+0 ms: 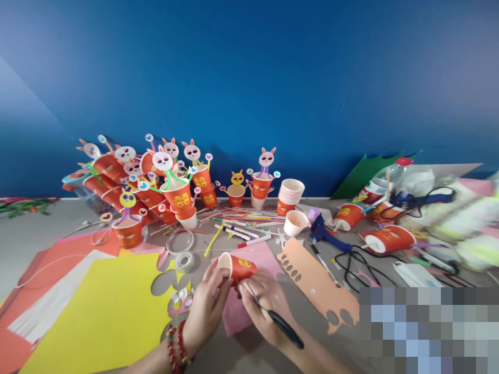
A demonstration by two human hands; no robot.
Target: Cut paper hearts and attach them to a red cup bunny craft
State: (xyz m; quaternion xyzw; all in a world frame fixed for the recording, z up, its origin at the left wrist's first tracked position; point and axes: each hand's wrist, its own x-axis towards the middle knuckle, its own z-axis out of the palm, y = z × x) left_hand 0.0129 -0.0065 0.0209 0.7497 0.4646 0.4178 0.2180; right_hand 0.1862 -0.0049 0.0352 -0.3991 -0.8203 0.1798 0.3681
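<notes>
My left hand (212,296), with beaded bracelets on its wrist, is closed around the rim end of a red paper cup (242,266). The cup lies on its side in the air, its white opening facing left and gold characters on its wall. A slim metal tool with a black handle (286,330) sits in my right hand (263,296). Its tip points at the underside of the cup; whether it pierces the wall is hidden by my fingers. Beneath both hands lies a pink paper sheet (236,314).
Red cups with paper rabbit heads (177,200) crowd the back left. A cup stack (290,195) stands near the blue wall. Yellow paper (97,311), tape rolls (184,261), markers (253,241), cut orange paper (312,278) and a blue glue gun (329,236) with black cord surround my hands.
</notes>
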